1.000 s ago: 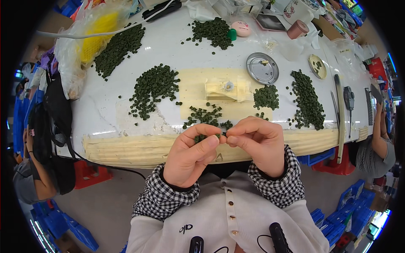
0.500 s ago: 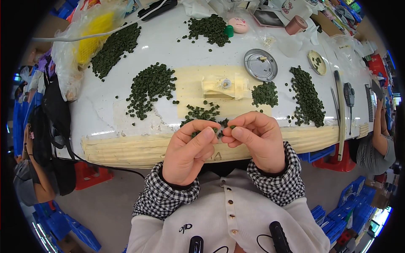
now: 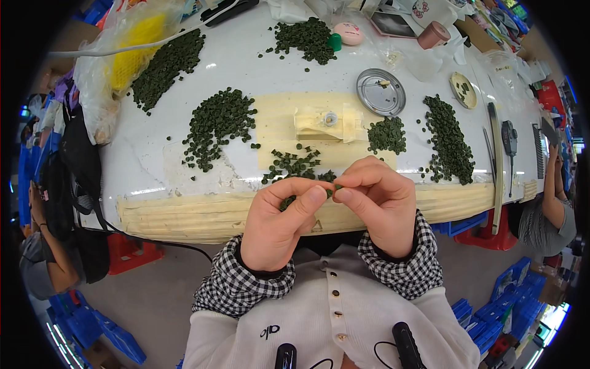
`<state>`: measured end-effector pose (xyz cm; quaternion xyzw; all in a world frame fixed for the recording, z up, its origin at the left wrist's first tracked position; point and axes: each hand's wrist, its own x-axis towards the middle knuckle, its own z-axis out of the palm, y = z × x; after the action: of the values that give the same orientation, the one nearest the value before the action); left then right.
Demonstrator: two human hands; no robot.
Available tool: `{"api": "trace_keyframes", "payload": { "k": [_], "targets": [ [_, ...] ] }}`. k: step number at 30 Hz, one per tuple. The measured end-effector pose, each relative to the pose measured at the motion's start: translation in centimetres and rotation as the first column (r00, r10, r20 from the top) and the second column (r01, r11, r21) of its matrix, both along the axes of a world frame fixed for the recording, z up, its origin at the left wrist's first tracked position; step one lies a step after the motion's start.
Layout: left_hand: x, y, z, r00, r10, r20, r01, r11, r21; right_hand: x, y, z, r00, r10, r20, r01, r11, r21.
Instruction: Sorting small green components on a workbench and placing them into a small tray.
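Observation:
Just over the table's front edge, my left hand (image 3: 275, 218) and my right hand (image 3: 382, 206) meet fingertip to fingertip. Both pinch at a small dark green part (image 3: 330, 192), mostly covered by fingers; its exact shape is too small to tell. More dark green bits (image 3: 286, 202) show in the curl of my left hand. Right beyond the fingers lies a loose group of small green spool-shaped pieces (image 3: 292, 165). Behind that, a small clear round piece (image 3: 330, 119) sits on a block wrapped in cream tape (image 3: 307, 126).
Heaps of green parts lie at left (image 3: 218, 126), far left (image 3: 169, 67), back (image 3: 307, 40), and right (image 3: 448, 141). A round metal lid (image 3: 381, 92), a cream dish (image 3: 462, 90) and a handheld black tool (image 3: 509, 141) are on the right. People sit at both sides.
My hands have come together, closing the small gap between the fingertips. The right hand has shifted slightly toward the left one.

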<state>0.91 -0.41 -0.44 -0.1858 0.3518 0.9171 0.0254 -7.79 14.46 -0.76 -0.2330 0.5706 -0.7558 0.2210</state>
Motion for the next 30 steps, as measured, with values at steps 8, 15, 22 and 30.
{"api": "trace_keyframes", "payload": {
  "k": [8, 15, 22, 30],
  "targets": [
    [0.00, 0.11, 0.22, 1.000, 0.003, 0.025, -0.002, 1.000, -0.017, 0.07, 0.09, 0.21, 0.974, -0.027, -0.226, 0.052, 0.993, 0.105],
    [0.00, -0.36, -0.04, 0.995, -0.093, 0.041, 0.085, 0.984, 0.159, 0.18, 0.15, 0.38, 0.827, -0.041, -0.560, 0.172, 0.968, 0.183],
    [-0.29, -0.47, 0.51, 0.990, -0.096, 0.107, 0.073, 0.977, 0.198, -0.08, 0.19, 0.29, 0.712, -0.001, -0.702, 0.172, 0.970, 0.172],
    [0.02, 0.04, 0.74, 0.995, 0.070, 0.069, -0.056, 0.981, -0.183, -0.02, -0.06, 0.75, 0.765, 0.010, -0.644, 0.153, 0.968, 0.197]
  ]
}}
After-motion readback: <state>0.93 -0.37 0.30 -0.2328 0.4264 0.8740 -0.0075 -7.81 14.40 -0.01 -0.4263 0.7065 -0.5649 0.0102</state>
